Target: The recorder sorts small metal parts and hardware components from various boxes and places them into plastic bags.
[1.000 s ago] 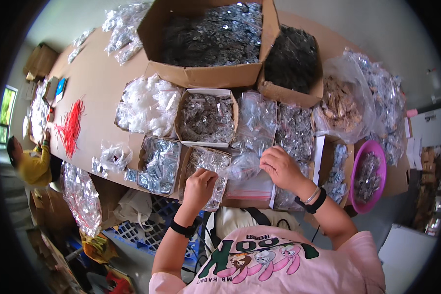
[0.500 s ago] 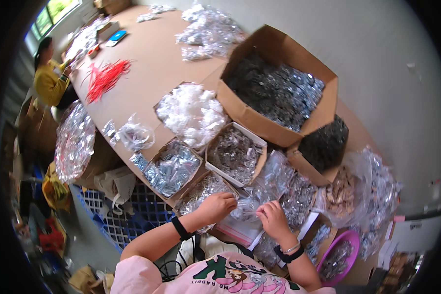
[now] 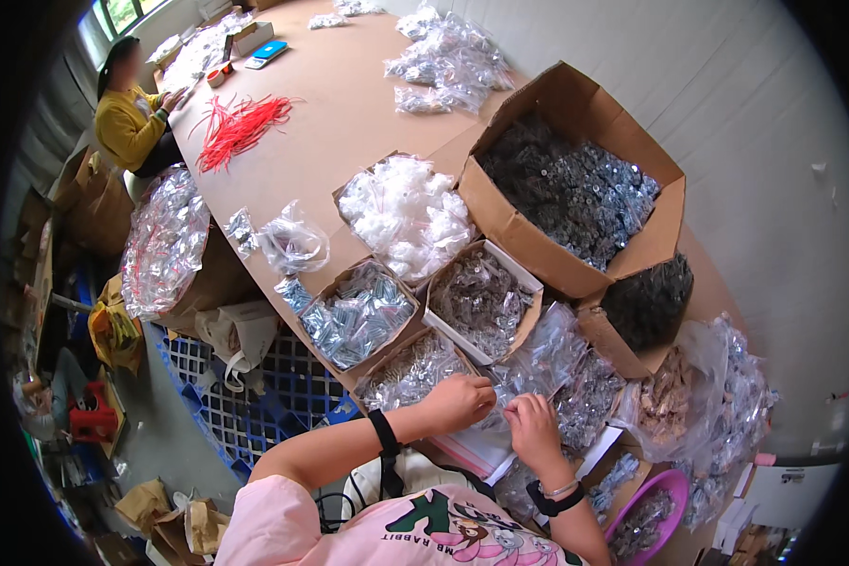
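My left hand (image 3: 460,402) is closed, its fingertips pressed together beside a carton of small shiny metal parts (image 3: 410,370). What it pinches, if anything, is too small to tell. My right hand (image 3: 536,432) faces it a short way off, with thumb and fingers pinched on what looks like a thin clear plastic bag (image 3: 502,417). Beneath both hands lie flat clear bags with a red edge (image 3: 476,453). Just beyond them are more filled clear bags (image 3: 547,354) and a white-rimmed box of small metal pieces (image 3: 481,300).
A big carton of dark and silver parts (image 3: 575,274) stands behind, a smaller carton of black pieces (image 3: 613,341) beside it. White packets (image 3: 401,212), bagged screws (image 3: 360,311), red ties (image 3: 241,130) and a pink basin (image 3: 674,491) lie around. A person in yellow (image 3: 123,132) sits far left.
The view has shifted, so the table's things appear further right and mostly lower. My two hands have come closer together, the left one moving toward the right.
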{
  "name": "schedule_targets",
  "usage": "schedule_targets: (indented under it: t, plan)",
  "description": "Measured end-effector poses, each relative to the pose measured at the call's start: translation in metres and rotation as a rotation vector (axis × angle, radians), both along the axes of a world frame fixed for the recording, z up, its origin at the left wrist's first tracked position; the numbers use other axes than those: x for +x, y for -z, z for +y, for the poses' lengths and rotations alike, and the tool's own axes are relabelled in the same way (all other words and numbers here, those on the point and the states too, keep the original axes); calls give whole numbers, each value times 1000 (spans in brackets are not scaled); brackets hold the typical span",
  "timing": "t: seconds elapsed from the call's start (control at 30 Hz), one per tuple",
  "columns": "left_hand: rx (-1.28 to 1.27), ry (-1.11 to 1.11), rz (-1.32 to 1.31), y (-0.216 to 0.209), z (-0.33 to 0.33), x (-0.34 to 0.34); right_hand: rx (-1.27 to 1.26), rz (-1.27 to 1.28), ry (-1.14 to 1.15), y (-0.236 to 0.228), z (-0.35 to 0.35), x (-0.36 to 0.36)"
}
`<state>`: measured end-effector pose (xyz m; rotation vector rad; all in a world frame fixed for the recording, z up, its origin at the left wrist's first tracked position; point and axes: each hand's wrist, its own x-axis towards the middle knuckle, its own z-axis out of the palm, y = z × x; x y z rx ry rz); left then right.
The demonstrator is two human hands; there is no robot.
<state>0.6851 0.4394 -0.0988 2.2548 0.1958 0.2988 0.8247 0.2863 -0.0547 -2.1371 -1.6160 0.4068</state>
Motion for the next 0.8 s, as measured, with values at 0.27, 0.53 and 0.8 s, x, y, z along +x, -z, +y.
schedule_targets:
  t: [0.27, 0.53, 0.8]
  plan:
    - [236, 94, -67, 2, 7, 8, 71, -6, 83, 32, -4, 7]
    - [337, 120, -53, -30, 4, 7, 288, -67, 6, 31, -24, 11]
    - [333, 187, -184, -38, -9, 19, 358, -61, 100, 43, -16, -7]
